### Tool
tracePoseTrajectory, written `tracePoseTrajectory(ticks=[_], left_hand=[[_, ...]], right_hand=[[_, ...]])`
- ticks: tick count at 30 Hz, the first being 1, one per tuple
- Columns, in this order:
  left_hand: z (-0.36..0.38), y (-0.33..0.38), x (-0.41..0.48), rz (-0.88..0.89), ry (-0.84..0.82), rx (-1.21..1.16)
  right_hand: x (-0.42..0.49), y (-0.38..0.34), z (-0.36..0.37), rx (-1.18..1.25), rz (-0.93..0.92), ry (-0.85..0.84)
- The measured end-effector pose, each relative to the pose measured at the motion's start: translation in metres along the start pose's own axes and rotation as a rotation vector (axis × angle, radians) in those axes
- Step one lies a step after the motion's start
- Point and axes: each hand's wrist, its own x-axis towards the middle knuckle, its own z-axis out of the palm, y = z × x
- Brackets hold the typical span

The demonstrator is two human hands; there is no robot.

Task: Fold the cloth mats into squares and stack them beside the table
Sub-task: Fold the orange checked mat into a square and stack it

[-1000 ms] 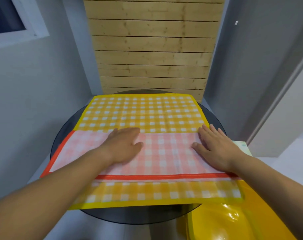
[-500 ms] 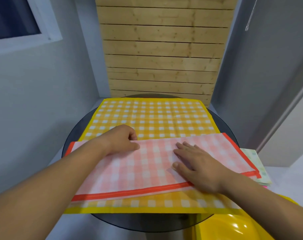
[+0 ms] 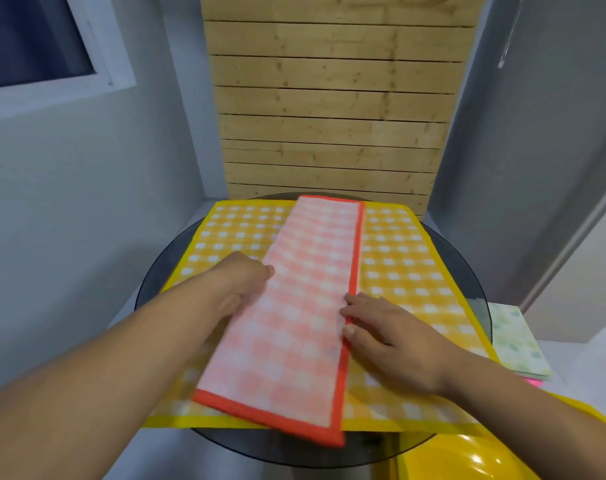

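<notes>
We list, centre of frame: orange checked mat (image 3: 305, 306), folded into a long strip and running from lower centre to upper centre. It lies on a yellow checked mat (image 3: 405, 268) spread flat over the round dark table (image 3: 468, 268).

Left hand (image 3: 239, 282): grips the strip's left edge, thumb on top, fingers tucked under the cloth.

Right hand (image 3: 391, 337): released, with flat fingers resting on the strip's red right border.

Right edge of frame: folded pale green mat (image 3: 516, 341) beside the table.

Lower right: glossy yellow object (image 3: 468, 459).
</notes>
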Motion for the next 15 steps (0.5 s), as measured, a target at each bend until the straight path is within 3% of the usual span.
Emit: tracePoseTrajectory(ticks=[4,6,12,15], left_hand=[[0.016,-0.005,-0.019,-0.097,-0.128,-0.278],[0.020,-0.007,-0.023,-0.062,-0.153,-0.263],[0.011,-0.023,-0.060,0.494,-0.003,0.673],[0.008,-0.036,-0.085,0.734,-0.211,0.837]], right_hand=[[-0.005,0.001,-0.003,0.004,-0.033,0.013],[-0.007,0.003,-0.004,-0.041,-0.028,0.005],[-0.012,0.011,0.002,-0.117,-0.023,-0.002],[-0.014,0.013,0.007,-0.143,-0.011,-0.027]])
